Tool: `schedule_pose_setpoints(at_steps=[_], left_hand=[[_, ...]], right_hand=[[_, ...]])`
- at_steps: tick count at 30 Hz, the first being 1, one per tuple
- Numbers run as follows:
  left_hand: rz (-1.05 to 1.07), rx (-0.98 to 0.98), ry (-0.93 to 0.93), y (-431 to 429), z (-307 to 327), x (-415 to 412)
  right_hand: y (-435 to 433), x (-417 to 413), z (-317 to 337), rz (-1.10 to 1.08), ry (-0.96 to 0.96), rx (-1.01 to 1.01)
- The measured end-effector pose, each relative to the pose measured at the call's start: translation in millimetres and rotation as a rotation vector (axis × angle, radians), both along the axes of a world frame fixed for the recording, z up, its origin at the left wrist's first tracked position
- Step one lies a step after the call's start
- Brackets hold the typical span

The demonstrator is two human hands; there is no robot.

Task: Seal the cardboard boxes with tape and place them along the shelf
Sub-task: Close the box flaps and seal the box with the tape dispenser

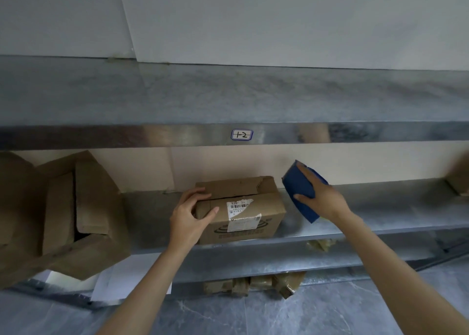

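A small cardboard box (241,207) with a white shipping label stands on the middle metal shelf (380,215); its top flaps are not flat, the rear one lifting slightly. My left hand (189,215) grips the box's front left corner, thumb on the front face and fingers on top. My right hand (322,195) holds a blue tape dispenser (300,190) just right of the box, above the shelf, tilted. No tape strip is visible on the box.
Large open cardboard boxes (63,215) crowd the shelf's left end. Another box edge (459,180) shows at far right. An upper shelf (228,98) labelled "1-2" overhangs. Flattened cardboard and tape scraps (253,282) lie below, on the grey floor.
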State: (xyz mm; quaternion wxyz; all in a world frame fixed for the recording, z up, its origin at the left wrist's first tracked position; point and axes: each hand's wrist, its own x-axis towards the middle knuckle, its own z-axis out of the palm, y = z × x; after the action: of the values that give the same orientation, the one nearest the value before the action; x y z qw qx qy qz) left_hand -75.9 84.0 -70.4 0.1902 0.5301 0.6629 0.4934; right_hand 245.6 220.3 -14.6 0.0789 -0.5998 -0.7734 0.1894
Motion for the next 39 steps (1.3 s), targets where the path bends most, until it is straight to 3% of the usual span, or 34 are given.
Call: schedule_pose_setpoints(at_steps=[8, 15, 20, 27, 33, 39], left_hand=[[0.0, 0.003, -0.02, -0.1, 1.6, 1.2], [-0.032, 0.015, 0.008, -4.7, 13.1, 2.7], [-0.094, -0.009, 0.026, -7.4, 18.7, -5.1], [-0.116, 0.024, 0.023, -8.7, 18.5, -6.8], [-0.108, 0.064, 0.014, -11.4, 17.5, -4.2], [-0.077, 0.044, -0.031, -15.7, 15.3, 0.2]], right_hand=[[-38.4, -51.9, 53.2, 0.25, -0.018, 0.301], [-57.9, -121.3, 46.5, 0.434, 0.041, 0.252], [-52.7, -133.6, 37.5, 0.529, 0.017, 0.112], [-41.3, -139.5, 44.6, 0.538, 0.029, -0.074], [-51.5, -137.7, 30.7, 0.484, 0.053, 0.034], [-59.6, -134.9, 22.7, 0.411, 0.035, 0.281]])
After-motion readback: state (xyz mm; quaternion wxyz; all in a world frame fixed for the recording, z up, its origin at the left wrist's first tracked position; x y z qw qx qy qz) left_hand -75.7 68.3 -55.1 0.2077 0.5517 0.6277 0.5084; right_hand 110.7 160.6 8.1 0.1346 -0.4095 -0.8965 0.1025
